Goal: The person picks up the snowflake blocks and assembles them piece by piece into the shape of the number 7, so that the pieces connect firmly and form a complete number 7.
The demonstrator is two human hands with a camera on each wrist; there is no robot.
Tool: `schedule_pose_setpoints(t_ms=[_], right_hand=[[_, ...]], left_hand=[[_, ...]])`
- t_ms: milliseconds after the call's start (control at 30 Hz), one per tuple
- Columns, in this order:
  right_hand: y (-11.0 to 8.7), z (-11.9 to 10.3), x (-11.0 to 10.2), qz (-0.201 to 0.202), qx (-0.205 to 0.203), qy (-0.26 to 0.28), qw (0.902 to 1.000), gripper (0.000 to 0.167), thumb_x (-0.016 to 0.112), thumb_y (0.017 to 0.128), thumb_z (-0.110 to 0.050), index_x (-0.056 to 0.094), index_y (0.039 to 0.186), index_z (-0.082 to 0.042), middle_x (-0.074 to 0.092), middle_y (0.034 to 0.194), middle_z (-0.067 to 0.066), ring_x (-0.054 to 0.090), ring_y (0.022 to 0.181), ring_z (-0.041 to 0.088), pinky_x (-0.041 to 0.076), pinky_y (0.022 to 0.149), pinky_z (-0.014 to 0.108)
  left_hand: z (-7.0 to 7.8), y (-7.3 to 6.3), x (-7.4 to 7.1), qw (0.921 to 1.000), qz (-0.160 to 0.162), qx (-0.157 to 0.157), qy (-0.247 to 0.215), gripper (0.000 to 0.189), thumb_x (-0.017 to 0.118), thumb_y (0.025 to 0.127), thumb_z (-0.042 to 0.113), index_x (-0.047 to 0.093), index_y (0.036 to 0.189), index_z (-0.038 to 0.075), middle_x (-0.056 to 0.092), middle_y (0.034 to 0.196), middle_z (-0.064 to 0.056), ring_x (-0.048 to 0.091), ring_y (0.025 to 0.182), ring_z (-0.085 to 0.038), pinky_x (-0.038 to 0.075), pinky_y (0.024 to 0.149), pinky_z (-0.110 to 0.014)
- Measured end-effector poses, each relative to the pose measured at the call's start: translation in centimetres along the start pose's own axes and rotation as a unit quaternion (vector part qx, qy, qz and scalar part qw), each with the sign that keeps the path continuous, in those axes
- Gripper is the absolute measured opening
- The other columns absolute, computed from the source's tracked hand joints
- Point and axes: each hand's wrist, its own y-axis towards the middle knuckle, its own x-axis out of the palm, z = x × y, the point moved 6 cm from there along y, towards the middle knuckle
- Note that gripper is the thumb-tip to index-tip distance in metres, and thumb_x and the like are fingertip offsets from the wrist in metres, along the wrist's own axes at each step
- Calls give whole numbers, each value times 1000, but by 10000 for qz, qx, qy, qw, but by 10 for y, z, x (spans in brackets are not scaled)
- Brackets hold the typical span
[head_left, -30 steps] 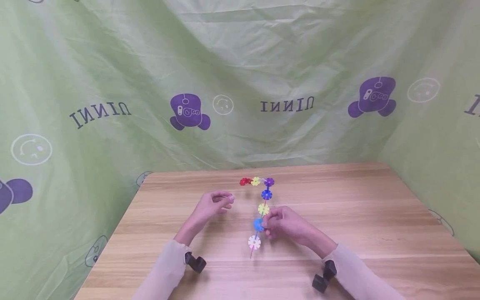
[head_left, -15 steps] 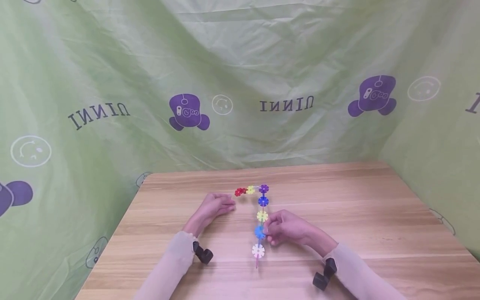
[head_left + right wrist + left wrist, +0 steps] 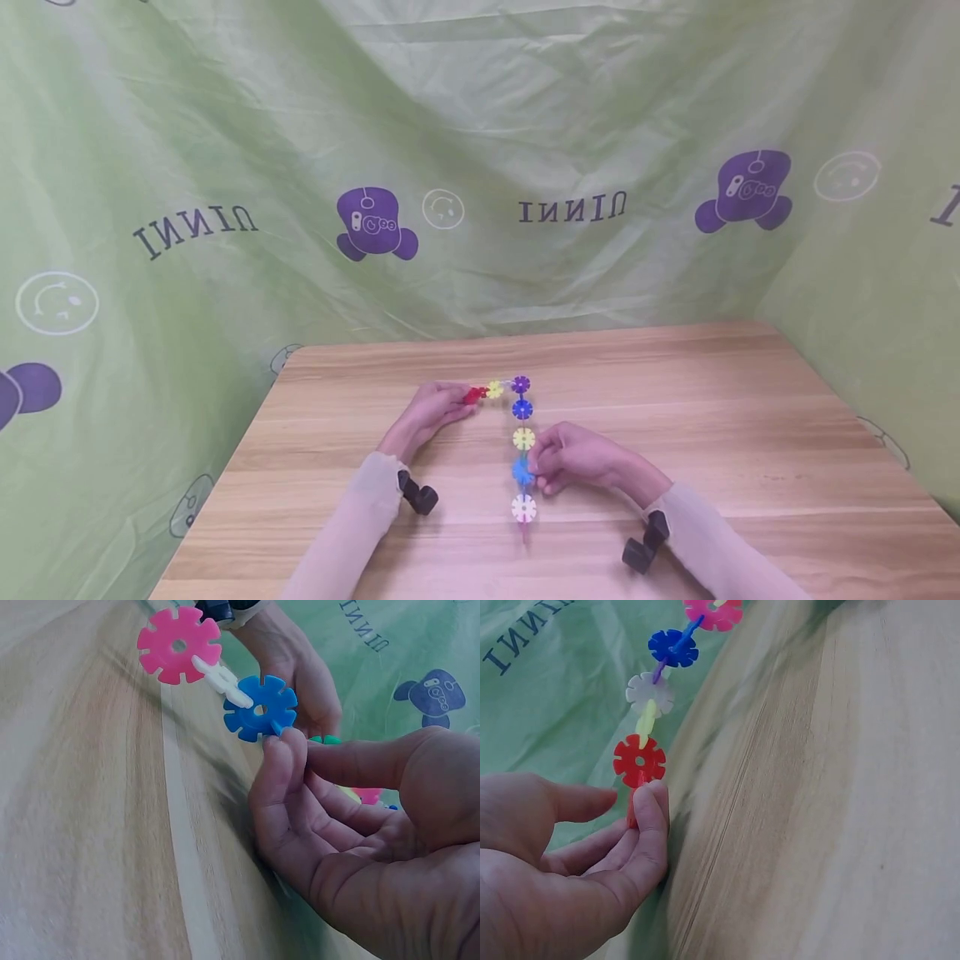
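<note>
A chain of interlocking plastic snowflake discs [image 3: 522, 409] runs toward me above the table, then bends left at its far end. My right hand [image 3: 581, 457] pinches the chain beside its light-blue disc; in the right wrist view, thumb and forefinger meet just below a blue disc [image 3: 260, 709]. Beyond that hang a white disc [image 3: 224, 680] and a pink disc [image 3: 178, 645]. At the red end, my left hand [image 3: 431, 412] touches the last red disc with its fingertips. Seen from the left wrist, the thumb stands apart from the red disc [image 3: 639, 754].
The wooden table [image 3: 697, 375] spreads under both hands. Behind it and at the sides hangs a green printed cloth [image 3: 480, 125]. Black wrist mounts [image 3: 418, 493] sit at both cuffs.
The chain has come nearer to me and straightened, its red end shifting left and down. The left hand has moved slightly right and now touches the red end. The right hand keeps its pinch.
</note>
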Motion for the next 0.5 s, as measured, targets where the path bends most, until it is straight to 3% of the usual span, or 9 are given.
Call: schedule_pose_setpoints(t_ms=[300, 500], right_hand=[[-1, -5, -15, 672, 63, -847, 9941, 14, 64, 93, 1, 71, 104, 4, 73, 87, 9, 64, 71, 15, 53, 62, 22], [-5, -10, -14, 790, 64, -1022, 9916, 13, 65, 93, 1, 71, 104, 4, 73, 87, 10, 63, 70, 14, 52, 61, 22]], left_hand=[[3, 6, -3, 9990, 330, -93, 278, 30, 58, 100, -9, 65, 129, -12, 70, 125, -28, 76, 92, -16, 64, 93, -27], [4, 8, -6, 9982, 460, -124, 373, 28, 61, 100, -7, 68, 127, -11, 73, 121, -27, 77, 90, -15, 64, 90, -26]])
